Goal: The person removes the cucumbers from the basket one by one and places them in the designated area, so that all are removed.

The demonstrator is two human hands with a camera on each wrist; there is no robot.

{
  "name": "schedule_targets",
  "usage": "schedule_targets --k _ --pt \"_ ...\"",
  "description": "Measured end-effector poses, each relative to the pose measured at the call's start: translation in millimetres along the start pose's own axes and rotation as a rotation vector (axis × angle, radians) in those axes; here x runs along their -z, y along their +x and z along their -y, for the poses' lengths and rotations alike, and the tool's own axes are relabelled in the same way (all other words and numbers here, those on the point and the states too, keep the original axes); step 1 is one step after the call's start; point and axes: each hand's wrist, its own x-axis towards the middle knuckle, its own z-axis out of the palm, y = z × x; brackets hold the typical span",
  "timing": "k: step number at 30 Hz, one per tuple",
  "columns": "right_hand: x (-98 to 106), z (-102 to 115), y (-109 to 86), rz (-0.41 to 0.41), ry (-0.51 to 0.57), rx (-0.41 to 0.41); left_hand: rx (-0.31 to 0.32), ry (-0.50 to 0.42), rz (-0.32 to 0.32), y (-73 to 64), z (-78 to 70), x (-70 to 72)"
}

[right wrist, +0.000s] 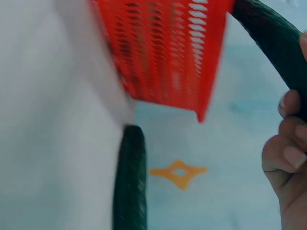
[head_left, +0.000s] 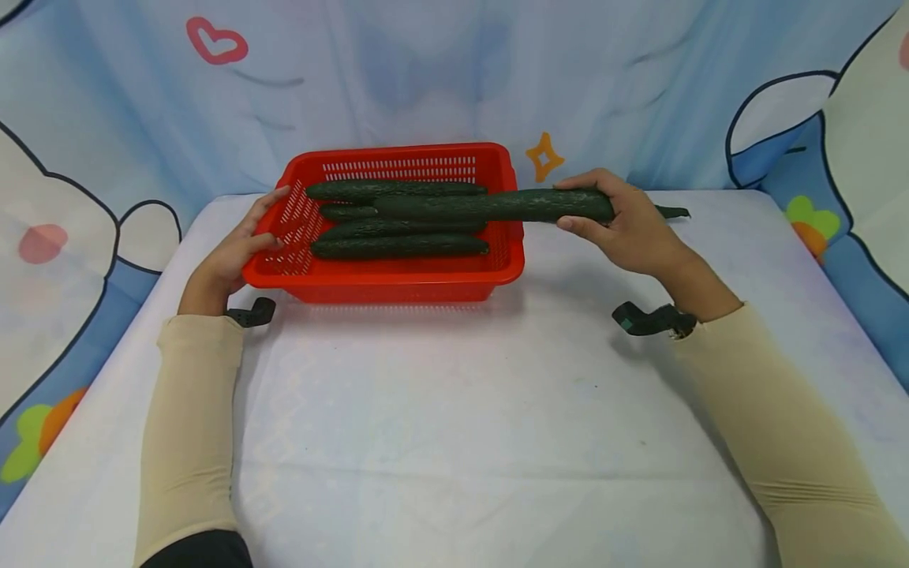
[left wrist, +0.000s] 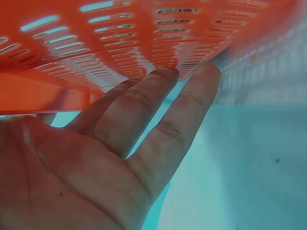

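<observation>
A red plastic basket (head_left: pixel 398 278) with slotted walls stands at the back of the table, several cucumbers (head_left: pixel 398 246) lying lengthwise inside. At its left end, my left hand (head_left: pixel 230 252) holds the rim, thumb and a finger over the top. Straight fingers (left wrist: pixel 139 103) lie against the slotted outer wall in the left wrist view. My right hand (head_left: pixel 628 229) grips one end of a long cucumber (head_left: pixel 525 207), whose other end reaches over the basket's right rim above the others. Behind that hand another cucumber (right wrist: pixel 129 182) lies on the table, mostly hidden from the head view.
White cloth covers the table (head_left: pixel 440 410). A blue curtain (head_left: pixel 426 71) with cartoon prints hangs right behind the basket. Black wrist cameras (head_left: pixel 649 319) sit on both wrists, close above the cloth.
</observation>
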Motion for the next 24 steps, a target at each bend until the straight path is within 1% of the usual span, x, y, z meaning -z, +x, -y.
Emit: schedule_targets --k 5,9,12,16,19,21,24 --pt "23.1 -7.6 -3.9 -0.009 0.015 -0.014 -0.006 0.0 0.009 0.2 0.5 0.4" --pt "41.8 -16.0 -7.8 -0.027 -0.025 -0.025 -0.009 0.008 0.013 -0.3 1.1 0.5" --pt "56.1 -22.5 -11.6 -0.056 -0.079 -0.047 -0.009 0.008 0.016 -0.7 1.4 0.5" --pt "77.3 -32.1 -19.8 -0.078 -0.072 -0.123 -0.009 0.0 0.015 -1.0 1.6 0.9" --pt "92.1 -40.7 -26.3 -0.099 -0.03 -0.151 -0.011 -0.003 0.014 -1.2 1.3 0.6" --pt "100.0 -46.9 -29.6 -0.122 -0.027 -0.156 -0.012 -0.002 0.013 -1.7 0.3 -0.1" --pt "110.3 -53.5 -34.9 -0.149 -0.007 -0.194 -0.007 0.001 0.004 -1.1 -0.4 -0.9"
